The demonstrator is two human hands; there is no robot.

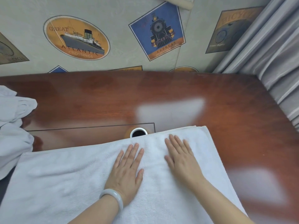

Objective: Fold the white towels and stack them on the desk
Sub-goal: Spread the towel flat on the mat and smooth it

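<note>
White towel [77, 178] lying flat on the near part of the desk [226, 97], its far edge showing doubled layers and reaching the rim of the cable port [138, 132]. Left hand [127, 172] and right hand [181, 159] rest side by side on it, palms down, fingers straight, gripping nothing. The cloth looks soft, limp and light, best taken by its corners. A crumpled heap of towels [14, 126] sits at the desk's left edge. The port's dark interior shows no contents
</note>
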